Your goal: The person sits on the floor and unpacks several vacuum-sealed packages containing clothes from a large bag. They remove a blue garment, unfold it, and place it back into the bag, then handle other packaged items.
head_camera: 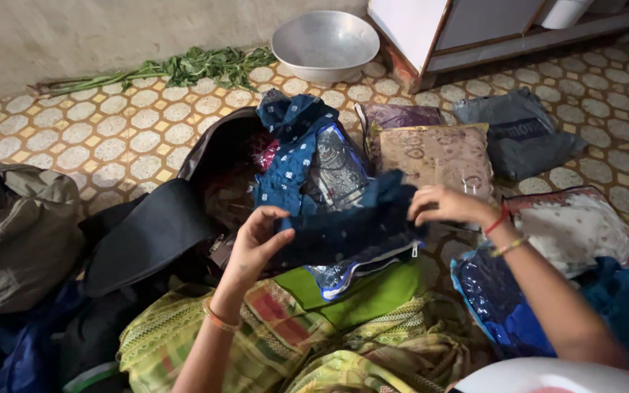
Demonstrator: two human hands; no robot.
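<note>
My left hand [255,242] grips the left edge of a dark blue dotted garment [351,218]. My right hand [447,204] pinches the same garment at its right edge, so the cloth is stretched between both hands. Under it lies a clear plastic zip pouch [343,273] with blue trim, resting on green cloth [365,295]. Behind the garment, a lighter blue dotted cloth [293,145] hangs out of an open black bag [154,233].
Packed clothes in clear covers lie right: a brown patterned one [438,156], a grey one [518,135], a white floral one [584,225], a blue one [496,298]. A metal bowl [325,44] and green stalks [183,69] sit by the wall. A grey bag [16,233] lies left.
</note>
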